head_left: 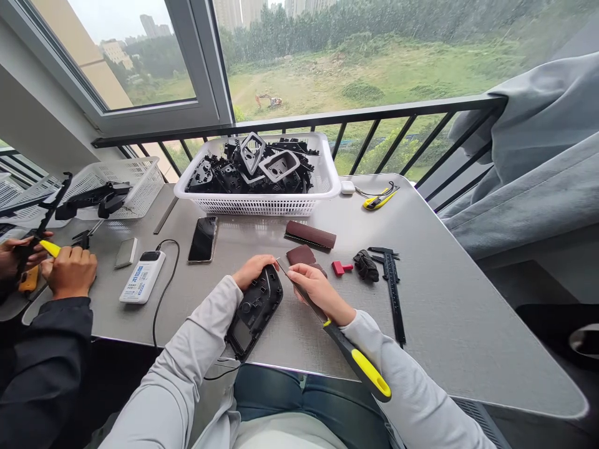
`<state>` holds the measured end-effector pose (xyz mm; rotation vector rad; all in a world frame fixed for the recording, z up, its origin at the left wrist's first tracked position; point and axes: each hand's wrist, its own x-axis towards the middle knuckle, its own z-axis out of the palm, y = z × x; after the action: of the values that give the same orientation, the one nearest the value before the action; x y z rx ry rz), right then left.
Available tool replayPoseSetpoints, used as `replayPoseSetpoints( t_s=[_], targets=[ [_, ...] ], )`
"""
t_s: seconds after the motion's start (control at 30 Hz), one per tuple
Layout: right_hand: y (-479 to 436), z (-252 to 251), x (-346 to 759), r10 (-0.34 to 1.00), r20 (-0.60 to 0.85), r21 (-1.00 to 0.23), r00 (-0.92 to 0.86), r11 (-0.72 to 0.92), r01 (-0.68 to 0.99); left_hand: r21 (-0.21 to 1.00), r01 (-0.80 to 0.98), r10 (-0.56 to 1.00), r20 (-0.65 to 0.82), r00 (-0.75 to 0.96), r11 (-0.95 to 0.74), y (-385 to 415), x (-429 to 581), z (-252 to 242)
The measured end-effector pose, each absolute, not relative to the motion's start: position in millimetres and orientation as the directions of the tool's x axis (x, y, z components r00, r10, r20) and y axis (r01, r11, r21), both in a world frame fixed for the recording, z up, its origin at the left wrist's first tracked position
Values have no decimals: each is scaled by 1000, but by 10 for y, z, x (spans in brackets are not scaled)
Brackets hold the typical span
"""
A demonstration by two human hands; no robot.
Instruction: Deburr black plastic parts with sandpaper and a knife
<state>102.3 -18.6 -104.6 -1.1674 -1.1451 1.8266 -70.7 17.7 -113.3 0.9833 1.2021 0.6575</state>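
The left hand (254, 271) hides the top edge of a black moulded plastic panel (253, 315); the right hand (319, 290) covers part of a yellow-and-black craft knife (360, 360) and a flat dark-red abrasive pad (300, 254).

The steel table (449, 324) stands before the balcony railing (299, 120). On its far part is a basket (257, 204) with moulded parts (248, 171) inside (they lie piled one on another), and left of it stands a second basket (135, 181). In front of the first basket lie a phone (203, 239) and, to its right, a sanding block (310, 234). The left hand (255, 271) rests on a plastic panel (254, 312) at the near edge; just beside it, the right hand (318, 290) holds a hand tool (360, 355). Further right lie a glove (365, 265) and a caliper (390, 287).
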Motion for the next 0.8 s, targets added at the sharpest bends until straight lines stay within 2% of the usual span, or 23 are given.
replayPoseSetpoints(
  t_s=[0.17,0.27,0.4,0.67,0.8],
  targets=[
    [-201,-1096,1026,873,-299,-948,-386,-316,20,811,-57,780,-538,319,583,163,-718,-1142],
    [-208,-1142,1017,886,-259,-966,-385,-234,113,807,-75,763,-518,386,586,159,-720,-1146],
    [-214,-1162,1001,891,-235,-963,-389,-159,219,815,-51,762,-514,394,577,157,-712,-1153],
    [-233,-1130,997,873,-205,-974,-442,-137,181,854,-13,796,-479,371,520,147,-704,-1167],
    [-223,-1151,992,903,-201,-974,-380,-142,176,841,-24,781,-491,385,541,150,-706,-1188]
  ],
)
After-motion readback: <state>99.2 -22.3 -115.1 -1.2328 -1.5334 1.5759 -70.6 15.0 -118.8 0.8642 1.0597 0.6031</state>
